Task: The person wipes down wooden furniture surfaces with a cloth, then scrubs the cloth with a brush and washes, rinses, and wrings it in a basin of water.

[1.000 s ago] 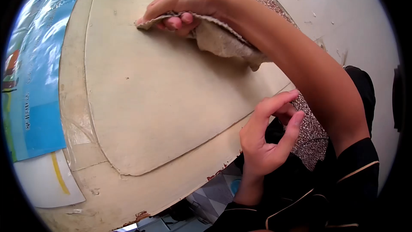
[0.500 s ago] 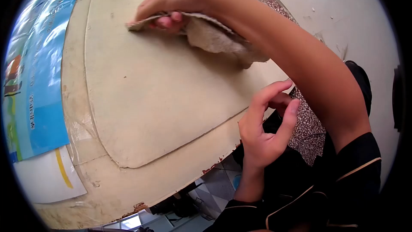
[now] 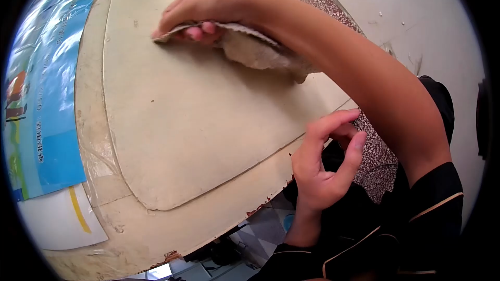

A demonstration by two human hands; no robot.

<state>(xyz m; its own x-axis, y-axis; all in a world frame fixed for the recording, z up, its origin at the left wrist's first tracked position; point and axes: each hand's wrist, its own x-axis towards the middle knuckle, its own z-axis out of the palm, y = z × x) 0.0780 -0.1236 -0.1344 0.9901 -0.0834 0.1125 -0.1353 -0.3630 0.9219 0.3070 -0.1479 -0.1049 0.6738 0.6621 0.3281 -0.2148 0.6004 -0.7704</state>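
Since the earlier frame, right hand point(image 3: 203, 2) and cloth point(image 3: 252, 54) shifted slightly left over counter point(image 3: 172, 140). Right fingers grip cloth, apparently mid-stroke; a further stroke would call for maintained grip. Left hand point(image 3: 320, 179): fingers loosely curled, empty, near counter edge.

Reaches out with the right arm point(image 3: 359, 67), right hand point(image 3: 195, 11) closed, fingers point(image 3: 195, 34) curled; holds the left hand point(image 3: 324, 164) half-open, thumb point(image 3: 349, 160) apart.
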